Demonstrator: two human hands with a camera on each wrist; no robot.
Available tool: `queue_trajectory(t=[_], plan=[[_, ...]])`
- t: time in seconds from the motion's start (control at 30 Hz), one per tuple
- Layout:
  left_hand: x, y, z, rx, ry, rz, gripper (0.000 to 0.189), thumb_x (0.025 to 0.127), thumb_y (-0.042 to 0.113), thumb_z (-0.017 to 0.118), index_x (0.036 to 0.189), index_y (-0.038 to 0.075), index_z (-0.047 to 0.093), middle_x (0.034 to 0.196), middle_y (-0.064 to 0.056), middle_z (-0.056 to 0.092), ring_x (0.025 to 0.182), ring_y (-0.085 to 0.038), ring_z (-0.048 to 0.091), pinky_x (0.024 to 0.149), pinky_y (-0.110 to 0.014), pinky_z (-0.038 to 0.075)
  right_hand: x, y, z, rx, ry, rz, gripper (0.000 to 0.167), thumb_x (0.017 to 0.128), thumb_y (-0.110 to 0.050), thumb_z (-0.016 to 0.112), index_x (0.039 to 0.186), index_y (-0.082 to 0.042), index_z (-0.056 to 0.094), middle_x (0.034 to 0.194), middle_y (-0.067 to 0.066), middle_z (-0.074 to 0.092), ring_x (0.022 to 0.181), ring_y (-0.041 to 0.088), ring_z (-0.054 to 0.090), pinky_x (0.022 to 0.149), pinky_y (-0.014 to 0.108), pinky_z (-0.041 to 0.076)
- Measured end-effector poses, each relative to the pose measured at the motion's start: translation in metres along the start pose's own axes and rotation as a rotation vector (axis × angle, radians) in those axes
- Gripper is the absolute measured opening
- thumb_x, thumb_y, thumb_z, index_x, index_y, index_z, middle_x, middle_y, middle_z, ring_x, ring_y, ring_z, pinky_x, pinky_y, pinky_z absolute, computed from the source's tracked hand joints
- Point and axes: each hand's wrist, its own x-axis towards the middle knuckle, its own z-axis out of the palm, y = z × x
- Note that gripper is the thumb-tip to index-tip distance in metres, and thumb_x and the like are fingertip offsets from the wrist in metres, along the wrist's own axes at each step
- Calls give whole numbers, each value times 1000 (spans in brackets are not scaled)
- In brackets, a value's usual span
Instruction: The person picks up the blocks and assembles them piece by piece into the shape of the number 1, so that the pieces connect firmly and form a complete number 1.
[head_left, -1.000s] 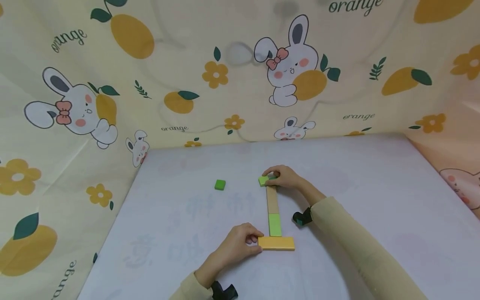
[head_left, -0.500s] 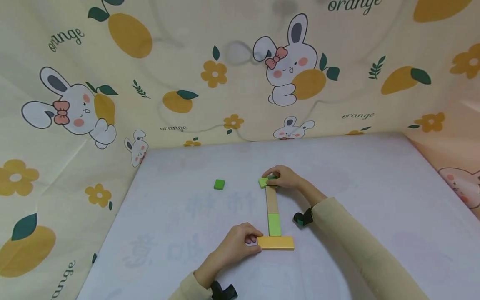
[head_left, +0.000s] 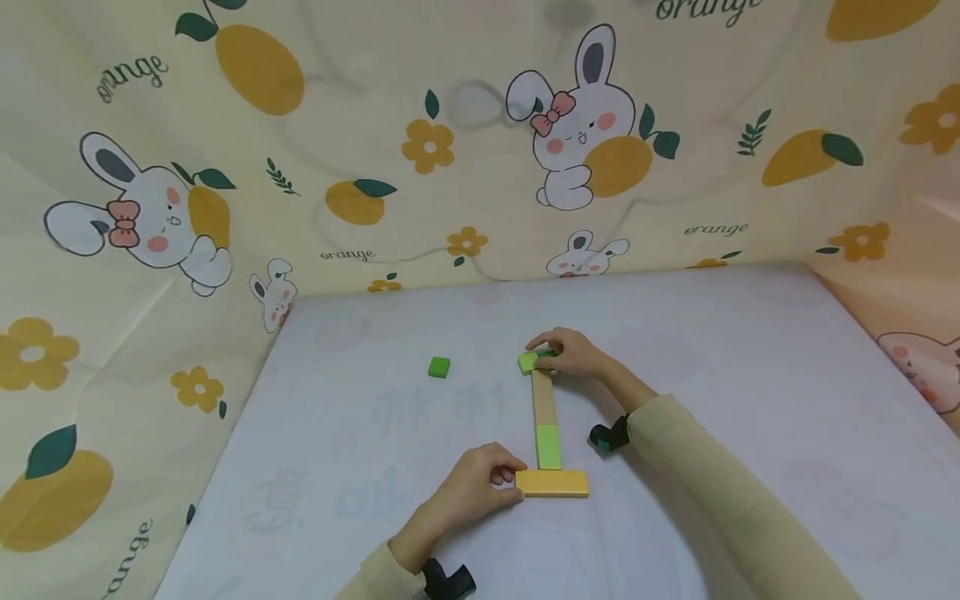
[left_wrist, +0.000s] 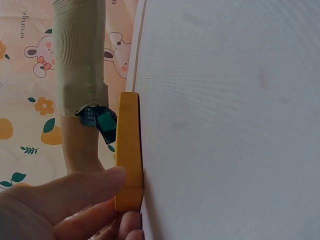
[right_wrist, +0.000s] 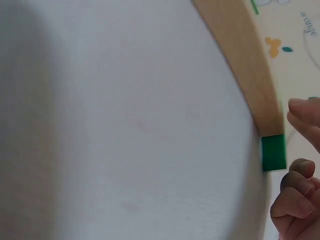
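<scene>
My left hand (head_left: 476,483) pinches the left end of a flat yellow block (head_left: 551,483) with thumb and fingers; in the left wrist view this yellow block (left_wrist: 129,145) lies on the white surface. A light green block (head_left: 549,447) meets its back edge, and a plain wooden block (head_left: 543,397) continues that line. At its far end my right hand (head_left: 576,353) pinches a small light green block (head_left: 527,362). Darker green shows behind the fingers, partly hidden. In the right wrist view a green block (right_wrist: 274,152) adjoins the wooden block (right_wrist: 245,60), near the fingers.
A loose small green block (head_left: 438,367) lies to the left of the far end of the line. The white table (head_left: 337,417) is bordered at back and sides by a printed curtain (head_left: 420,75). Both wrists carry dark camera mounts (head_left: 609,435).
Both hands stay where they were, and the blocks keep their layout. Only the head view has shifted very slightly.
</scene>
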Motion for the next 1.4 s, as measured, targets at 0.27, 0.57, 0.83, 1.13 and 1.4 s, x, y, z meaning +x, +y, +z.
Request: queue_trajectory(t=[0.27,0.57,0.83,1.13,1.4], plan=[[0,0,-1,-5,-14,-14,29,76,5,77,104,0,71,88,-7,65,75,-2,52,67,-14,45,-20,-5,0,23,56,-30,33,86,-14,69,116,-2,66,71,0,42,69,13,38,64,25,31],[1,-1,-2,-26,-30,-10,32,77,7,77,107,0,70,92,-8,65,79,-5,54,70,-15,47,-57,-15,9,117,27,11,34,89,-15,66,120,-3,63,76,2,49,69,9,41,62,20,35],[1,-2,-10,-52,6,-30,31,81,10,74,109,-1,69,99,-11,67,83,-12,59,73,-18,49,-95,-23,18,193,-22,22,36,88,-17,68,120,-2,62,73,-2,45,66,3,41,58,18,35],[8,-11,-27,3,135,-20,27,84,8,71,110,-2,68,96,-12,68,85,-16,61,76,-23,53,-131,-32,31,274,-118,9,45,85,-16,72,124,2,58,73,-3,43,65,0,38,55,18,33],[17,-26,-49,-18,291,-32,24,85,7,70,107,-2,69,94,-12,68,86,-18,64,77,-23,54,-149,-38,37,291,-132,27,50,83,-17,73,127,2,57,73,1,43,65,-1,38,56,18,32]])
